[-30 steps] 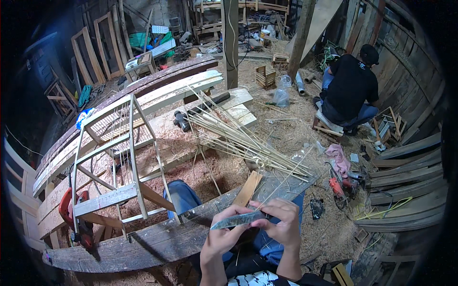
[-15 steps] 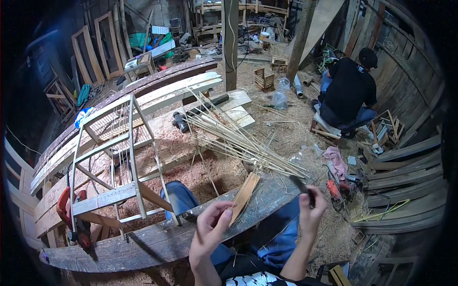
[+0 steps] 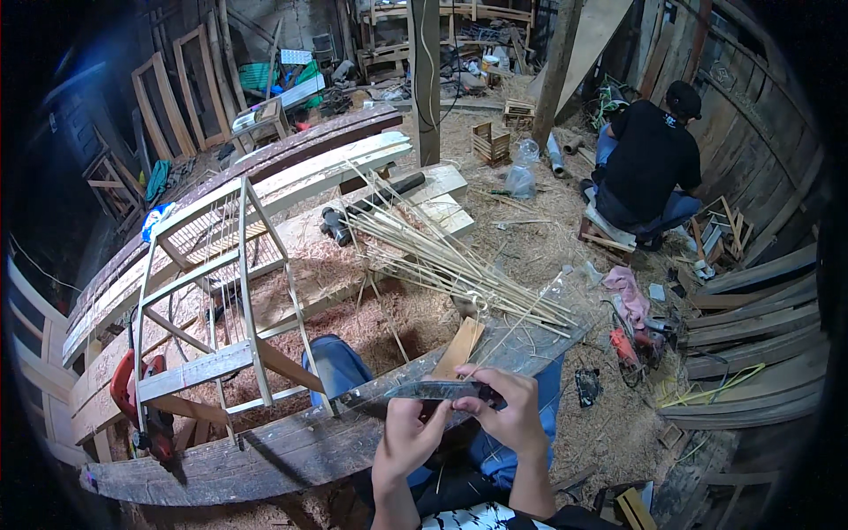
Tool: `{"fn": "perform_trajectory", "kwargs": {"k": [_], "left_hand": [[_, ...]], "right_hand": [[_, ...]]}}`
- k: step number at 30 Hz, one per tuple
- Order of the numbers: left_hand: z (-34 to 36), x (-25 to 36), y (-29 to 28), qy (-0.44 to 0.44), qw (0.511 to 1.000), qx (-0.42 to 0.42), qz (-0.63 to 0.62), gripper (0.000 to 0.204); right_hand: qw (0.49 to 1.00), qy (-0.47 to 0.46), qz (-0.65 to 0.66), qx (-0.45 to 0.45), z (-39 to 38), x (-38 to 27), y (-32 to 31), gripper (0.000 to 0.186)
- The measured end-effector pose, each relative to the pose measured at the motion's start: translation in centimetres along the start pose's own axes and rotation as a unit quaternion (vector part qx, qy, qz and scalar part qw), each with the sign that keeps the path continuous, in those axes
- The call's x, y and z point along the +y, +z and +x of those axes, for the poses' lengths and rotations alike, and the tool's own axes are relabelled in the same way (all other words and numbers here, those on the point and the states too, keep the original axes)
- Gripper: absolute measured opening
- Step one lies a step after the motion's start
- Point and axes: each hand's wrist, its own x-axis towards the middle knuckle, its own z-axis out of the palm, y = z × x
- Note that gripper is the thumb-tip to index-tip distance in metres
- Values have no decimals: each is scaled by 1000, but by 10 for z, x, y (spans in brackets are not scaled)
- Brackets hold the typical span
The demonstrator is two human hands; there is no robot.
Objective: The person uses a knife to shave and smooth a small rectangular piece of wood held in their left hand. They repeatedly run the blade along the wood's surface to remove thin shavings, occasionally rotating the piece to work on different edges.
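Note:
My right hand [image 3: 514, 415] is closed around the dark handle of a knife [image 3: 437, 389], its blade lying roughly level and pointing left. Close under the blade, my left hand [image 3: 413, 439] has its thumb and fingers pinched together; whatever they grip is hidden. Just beyond the knife, a flat strip of wood [image 3: 461, 344] rests at the edge of a grey, worn plank [image 3: 291, 455] across my lap. A bundle of thin pale sticks [image 3: 442, 253] lies over the plank's far right part. One thin stick slants from near my right hand toward the bundle.
At left stands a slatted light wood frame [image 3: 246, 291], with a red power tool [image 3: 137, 402] beside it. A hammer-like tool [image 3: 336, 226] lies on boards beyond. Back right, another person [image 3: 649, 168] sits low. A pink cloth [image 3: 625, 296] and red tool [image 3: 624, 349] lie on shavings.
My right hand has brought the knife left and in front of my left hand. My left hand has come off the wood strip, which stays by the plank. Both hands are now close together.

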Motion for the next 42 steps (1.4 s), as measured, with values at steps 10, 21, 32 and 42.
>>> {"fn": "perform_trajectory", "kwargs": {"k": [10,21,32,42], "left_hand": [[0,24,5,7,996,-20,82,14],[-2,33,6,33,995,-22,92,12],[-20,55,-23,-52,998,-1,18,21],[-1,25,10,-72,995,21,-71,17]], "right_hand": [[995,65,60,-35,-5,-1,-9,44],[998,56,25,6,-8,3,-12,54],[959,185,9,213,-25,65,-68,50],[995,91,26,26,-8,9,-33,53]]}}
